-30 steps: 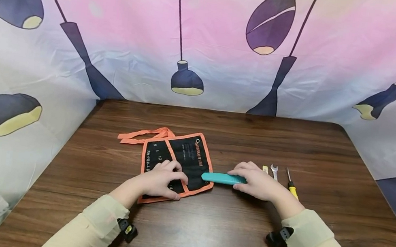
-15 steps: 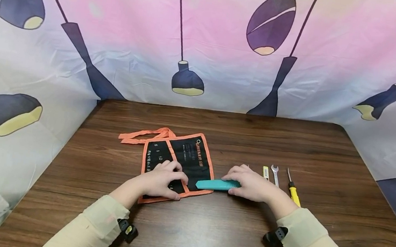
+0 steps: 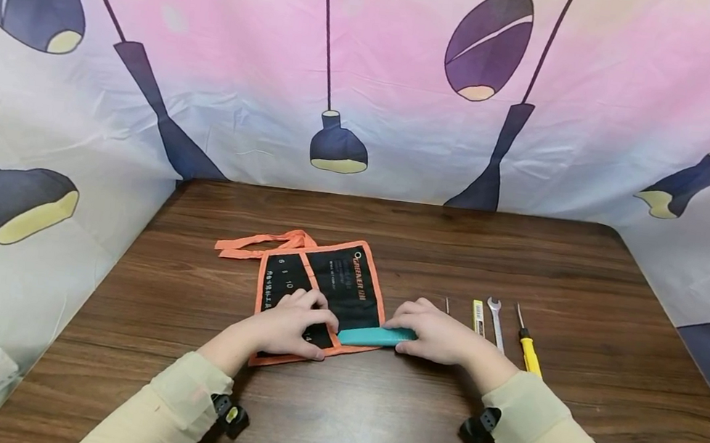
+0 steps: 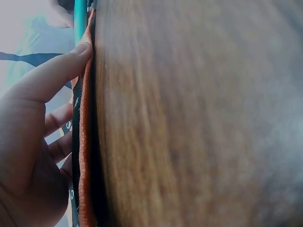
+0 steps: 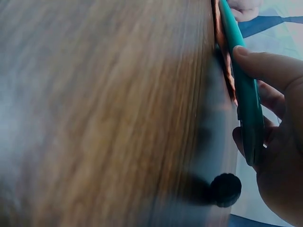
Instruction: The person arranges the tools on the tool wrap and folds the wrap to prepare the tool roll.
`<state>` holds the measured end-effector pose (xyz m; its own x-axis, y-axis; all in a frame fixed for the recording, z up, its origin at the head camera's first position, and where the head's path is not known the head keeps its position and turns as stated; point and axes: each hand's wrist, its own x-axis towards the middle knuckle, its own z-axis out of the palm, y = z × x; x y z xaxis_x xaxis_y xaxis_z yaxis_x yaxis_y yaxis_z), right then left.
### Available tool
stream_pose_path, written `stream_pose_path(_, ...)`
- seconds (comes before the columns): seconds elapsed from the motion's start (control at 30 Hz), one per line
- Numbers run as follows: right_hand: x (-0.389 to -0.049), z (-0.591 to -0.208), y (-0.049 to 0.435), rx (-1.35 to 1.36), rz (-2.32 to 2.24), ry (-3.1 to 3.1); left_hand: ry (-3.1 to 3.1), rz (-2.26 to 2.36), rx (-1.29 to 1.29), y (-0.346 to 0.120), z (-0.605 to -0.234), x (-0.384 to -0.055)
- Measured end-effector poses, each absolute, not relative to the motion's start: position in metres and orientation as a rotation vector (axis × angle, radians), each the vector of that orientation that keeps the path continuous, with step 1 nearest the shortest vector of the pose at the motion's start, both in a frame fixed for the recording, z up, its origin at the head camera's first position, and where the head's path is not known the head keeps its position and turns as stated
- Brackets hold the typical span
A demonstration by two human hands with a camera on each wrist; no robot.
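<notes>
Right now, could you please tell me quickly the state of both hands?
Left hand: open, resting on the black and orange pouch.
Right hand: closed, holding the teal tool over the pouch.

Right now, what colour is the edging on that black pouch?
The edging is orange, clearest in the head view.

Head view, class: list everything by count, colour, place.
table: one, brown, foreground
lamp-print backdrop: one, multicoloured, behind table
tool pouch: one, black and orange, centre-left
tie strap: one, orange, pouch's far edge
flat tool: one, teal, over pouch
screwdriver: one, yellow and black, right
wrench: one, silver, beside screwdriver
labelled strip: one, yellow, beside wrench
thin shaft: one, grey, left of strip
left hand: one, bare, on pouch
right hand: one, bare, holding tool
sleeves: two, cream, forearms
wrist cameras: two, black, wrists
</notes>
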<state>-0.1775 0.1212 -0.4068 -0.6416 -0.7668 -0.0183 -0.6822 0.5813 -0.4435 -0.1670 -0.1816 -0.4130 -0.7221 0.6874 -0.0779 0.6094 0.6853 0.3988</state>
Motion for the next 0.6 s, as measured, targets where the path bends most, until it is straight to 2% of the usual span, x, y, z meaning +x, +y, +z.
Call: stream_pose_path(0.6,-0.179,-0.413,0.101,-1.221,-0.617,2.592,2.679,0.519,1.039,-0.18,-0.413,-0.168)
